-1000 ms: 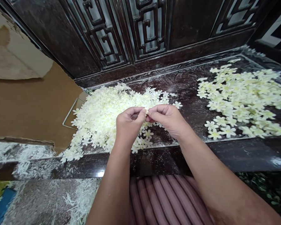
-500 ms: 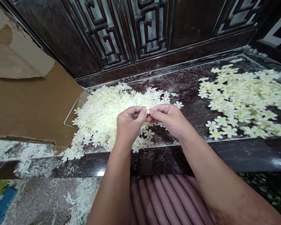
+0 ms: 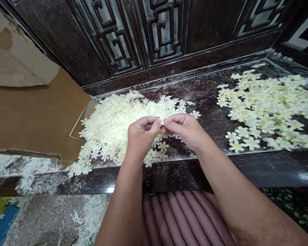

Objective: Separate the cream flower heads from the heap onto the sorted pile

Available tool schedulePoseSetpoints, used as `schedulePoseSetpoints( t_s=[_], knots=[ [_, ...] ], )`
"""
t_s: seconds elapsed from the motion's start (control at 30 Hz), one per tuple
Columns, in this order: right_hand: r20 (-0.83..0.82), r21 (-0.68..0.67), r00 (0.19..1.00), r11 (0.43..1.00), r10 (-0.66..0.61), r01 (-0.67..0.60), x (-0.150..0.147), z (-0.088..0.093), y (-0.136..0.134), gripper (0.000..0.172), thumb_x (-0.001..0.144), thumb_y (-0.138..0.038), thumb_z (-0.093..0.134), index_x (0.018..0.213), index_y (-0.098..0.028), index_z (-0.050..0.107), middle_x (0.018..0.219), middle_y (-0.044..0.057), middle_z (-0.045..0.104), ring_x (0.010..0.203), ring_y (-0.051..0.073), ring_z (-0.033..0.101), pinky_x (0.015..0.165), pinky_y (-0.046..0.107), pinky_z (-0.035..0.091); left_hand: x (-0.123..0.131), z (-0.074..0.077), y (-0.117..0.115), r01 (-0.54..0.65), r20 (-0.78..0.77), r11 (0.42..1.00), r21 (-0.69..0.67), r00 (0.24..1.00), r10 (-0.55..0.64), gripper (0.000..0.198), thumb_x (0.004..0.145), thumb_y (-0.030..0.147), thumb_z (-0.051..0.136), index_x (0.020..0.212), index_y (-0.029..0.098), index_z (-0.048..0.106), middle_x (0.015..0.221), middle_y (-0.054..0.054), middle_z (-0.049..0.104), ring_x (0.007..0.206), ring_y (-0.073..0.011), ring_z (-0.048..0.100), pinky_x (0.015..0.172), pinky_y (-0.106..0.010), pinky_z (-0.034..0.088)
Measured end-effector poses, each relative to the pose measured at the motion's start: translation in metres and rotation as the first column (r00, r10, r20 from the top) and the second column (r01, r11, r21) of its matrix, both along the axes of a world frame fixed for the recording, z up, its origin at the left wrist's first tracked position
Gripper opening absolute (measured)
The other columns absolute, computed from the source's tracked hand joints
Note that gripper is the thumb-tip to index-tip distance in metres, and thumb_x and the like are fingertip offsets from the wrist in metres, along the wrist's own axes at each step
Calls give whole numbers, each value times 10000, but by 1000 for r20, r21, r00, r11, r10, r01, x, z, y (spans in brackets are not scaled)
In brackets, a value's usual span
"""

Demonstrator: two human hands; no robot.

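A small pale flower is pinched between the fingertips of both my hands, its shape mostly covered by them. My left hand is closed on its left side, thumb against fingers. From the right, my right hand grips it the same way, with the two hands almost touching. Beneath and behind them spreads a large heap of white-yellow flowers. Off to the right lies a second, looser pile of similar flowers.
All of this rests on a dark carved wooden bench with a latticed back. Brown cardboard stands at the left, beside a bent metal wire. White shreds litter the floor. A blue item lies lower left.
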State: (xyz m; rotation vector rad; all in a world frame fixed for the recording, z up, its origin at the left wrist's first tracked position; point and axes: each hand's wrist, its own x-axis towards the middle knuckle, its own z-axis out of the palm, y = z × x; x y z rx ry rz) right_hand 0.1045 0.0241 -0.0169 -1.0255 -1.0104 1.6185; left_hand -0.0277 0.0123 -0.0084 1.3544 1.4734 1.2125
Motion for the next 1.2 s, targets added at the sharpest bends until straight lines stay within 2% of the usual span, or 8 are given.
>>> schedulePoseSetpoints(
  t_s=[0.13,0.27,0.43,0.63,0.73,0.97,1.07,1.2],
  knots=[
    [58,3,998,1000,-29,28,-1,-2,1,93,610,-128,645,527,-166,627,507,-13,616,516,84,564,590,249,499,0,-3,1,20,-83,1000,24,996,-18,150,723,264,659,806,155,718,768,-48,712,688,-131,634,645,-259,529],
    [119,64,990,996,-73,66,-2,-7,2,113,602,-134,609,496,-170,593,473,-30,574,471,72,494,527,235,438,3,-3,0,-34,-308,970,240,945,110,154,712,205,689,861,172,713,919,-60,676,823,-150,607,724,-278,507],
    [183,104,974,988,-135,117,-4,-7,2,114,587,-139,574,480,-177,563,458,-35,535,453,76,443,484,241,367,5,-6,-1,24,-444,932,361,884,149,92,763,157,636,813,190,706,813,-32,663,756,-139,599,674,-267,498],
    [181,110,971,984,-159,141,-1,-5,1,84,577,-154,572,496,-177,570,464,-37,528,443,70,416,463,235,336,0,-7,0,165,-288,952,258,954,-88,155,786,212,601,872,165,722,859,-57,719,794,-152,652,732,-282,535],
    [195,101,969,986,-149,131,-1,-3,0,65,571,-160,574,508,-171,577,470,-36,526,445,69,412,455,232,323,0,-5,-1,143,-202,973,182,974,-105,155,744,234,646,850,152,722,865,-63,729,770,-148,663,714,-264,544],
    [255,90,959,990,-125,105,-5,0,-1,71,573,-156,577,505,-171,573,471,-44,512,445,63,393,446,231,301,-1,-3,0,21,-224,993,117,974,6,100,750,216,607,728,172,694,753,-36,710,680,-133,641,652,-260,535],
    [285,82,952,992,-115,95,-2,3,-1,93,582,-130,598,504,-174,573,475,-45,517,439,64,394,461,249,331,-16,-3,4,-110,-222,980,164,964,145,108,771,191,576,724,159,669,737,-42,680,652,-130,620,625,-273,535],
    [314,57,942,993,-116,103,0,5,-1,138,604,-101,614,497,-175,568,490,-48,525,457,64,418,563,296,418,-32,-3,9,-270,-266,901,339,891,367,215,770,144,588,971,165,661,1084,-88,642,1029,-187,592,922,-358,479]
  ],
)
